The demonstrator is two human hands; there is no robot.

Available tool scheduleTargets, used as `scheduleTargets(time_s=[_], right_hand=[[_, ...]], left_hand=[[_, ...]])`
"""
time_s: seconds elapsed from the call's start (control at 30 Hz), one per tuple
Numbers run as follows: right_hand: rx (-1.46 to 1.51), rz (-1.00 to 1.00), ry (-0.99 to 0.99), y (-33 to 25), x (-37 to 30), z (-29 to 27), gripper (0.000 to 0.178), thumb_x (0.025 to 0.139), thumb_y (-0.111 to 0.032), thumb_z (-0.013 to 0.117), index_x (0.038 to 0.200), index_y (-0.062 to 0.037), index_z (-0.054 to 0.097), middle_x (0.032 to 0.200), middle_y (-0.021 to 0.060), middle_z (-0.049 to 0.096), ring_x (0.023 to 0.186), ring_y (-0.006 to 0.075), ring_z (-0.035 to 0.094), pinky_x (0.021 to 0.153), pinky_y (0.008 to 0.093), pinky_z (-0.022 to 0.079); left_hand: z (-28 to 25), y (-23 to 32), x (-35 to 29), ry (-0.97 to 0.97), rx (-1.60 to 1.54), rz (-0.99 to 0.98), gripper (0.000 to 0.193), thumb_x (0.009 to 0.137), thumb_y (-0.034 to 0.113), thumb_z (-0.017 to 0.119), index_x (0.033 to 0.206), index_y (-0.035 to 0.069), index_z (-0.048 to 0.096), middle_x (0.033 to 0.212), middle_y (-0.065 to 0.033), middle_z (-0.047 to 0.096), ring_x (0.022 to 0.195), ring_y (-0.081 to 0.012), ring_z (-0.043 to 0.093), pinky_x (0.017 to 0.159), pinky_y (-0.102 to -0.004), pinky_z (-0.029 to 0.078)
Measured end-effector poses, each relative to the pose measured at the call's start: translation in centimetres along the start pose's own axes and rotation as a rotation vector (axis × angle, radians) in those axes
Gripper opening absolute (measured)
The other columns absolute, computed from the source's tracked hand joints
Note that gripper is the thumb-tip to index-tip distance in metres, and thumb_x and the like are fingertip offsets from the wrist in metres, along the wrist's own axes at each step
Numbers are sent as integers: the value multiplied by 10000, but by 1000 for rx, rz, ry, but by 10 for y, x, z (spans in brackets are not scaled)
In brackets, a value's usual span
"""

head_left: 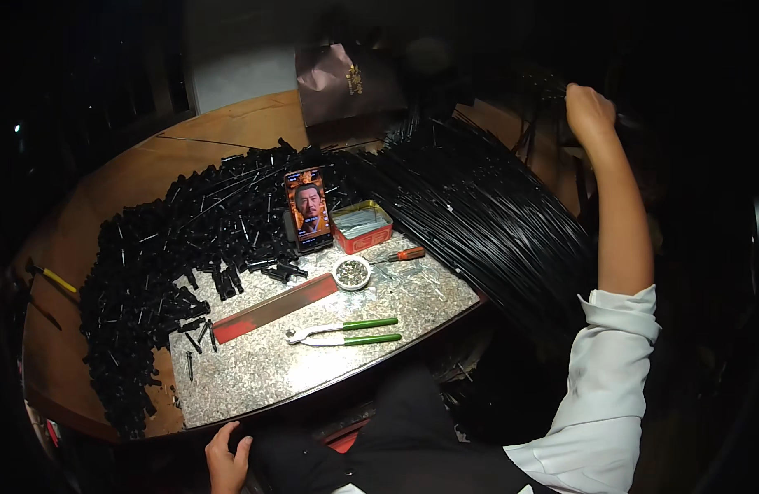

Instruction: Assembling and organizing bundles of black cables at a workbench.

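My right hand (591, 114) is stretched out to the far right, beyond the table, with its fingers closed. Dark thin strands show beside the fist, but the gloom hides what it grips. Down at the table's front edge, my left hand (226, 458) hangs with thumb and fingers apart and holds nothing. Nearest to it is the speckled stone slab (256, 379). On the slab lie pincers with green handles (359, 330), a reddish flat bar (276, 308) and a round white dish of small metal pieces (352, 272).
Many black plastic parts (173, 239) are heaped on the left. Long black rods (478, 206) spread across the right. A lit phone (308, 210) stands by a red tin of thin metal pins (363, 226). There are also an orange-handled screwdriver (411, 254), a yellow-handled tool (58, 280) and a dark bag (346, 86).
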State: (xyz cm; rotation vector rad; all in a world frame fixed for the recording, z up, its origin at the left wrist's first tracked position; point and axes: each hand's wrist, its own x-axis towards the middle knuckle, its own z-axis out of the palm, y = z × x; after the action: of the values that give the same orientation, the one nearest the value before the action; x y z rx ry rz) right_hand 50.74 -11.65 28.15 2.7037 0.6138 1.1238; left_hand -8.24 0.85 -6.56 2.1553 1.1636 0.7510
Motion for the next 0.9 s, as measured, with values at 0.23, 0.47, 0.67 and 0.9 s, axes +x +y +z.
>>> scheduleTargets(time_s=[0.23, 0.47, 0.67, 0.9], right_hand=[[19, 157, -133, 28, 3, 28, 186, 897, -94, 521, 986, -3, 657, 1025, 197, 656, 956, 320, 648, 792, 398, 541], [338, 252, 73, 39, 8, 43, 233, 915, -189, 526, 968, 8, 638, 975, 158, 670, 914, 319, 650, 799, 399, 521], [988, -208, 13, -18, -36, 9, 216, 869, -168, 573, 786, 29, 600, 621, 69, 575, 566, 161, 533, 550, 314, 408], [1348, -550, -230, -117, -108, -24, 157, 851, -133, 608, 844, 24, 619, 673, 16, 576, 625, 78, 528, 580, 232, 416]], left_hand=[[0, 2, 0, -10, -28, 32, 285, 740, 54, 671, 998, -56, 616, 935, -191, 665, 894, -297, 652, 809, -334, 487], [-2, 11, 0, -4, -18, 40, 270, 740, 51, 666, 990, -41, 622, 920, -180, 668, 879, -288, 655, 799, -330, 491], [-7, 44, 24, 86, -47, 173, 264, 738, 46, 675, 995, -8, 641, 901, -160, 671, 855, -272, 655, 778, -326, 490], [-19, 113, 82, 160, -52, 432, 548, 685, 109, 766, 1173, -21, 552, 1278, -210, 525, 1204, -341, 497, 1008, -388, 378]])
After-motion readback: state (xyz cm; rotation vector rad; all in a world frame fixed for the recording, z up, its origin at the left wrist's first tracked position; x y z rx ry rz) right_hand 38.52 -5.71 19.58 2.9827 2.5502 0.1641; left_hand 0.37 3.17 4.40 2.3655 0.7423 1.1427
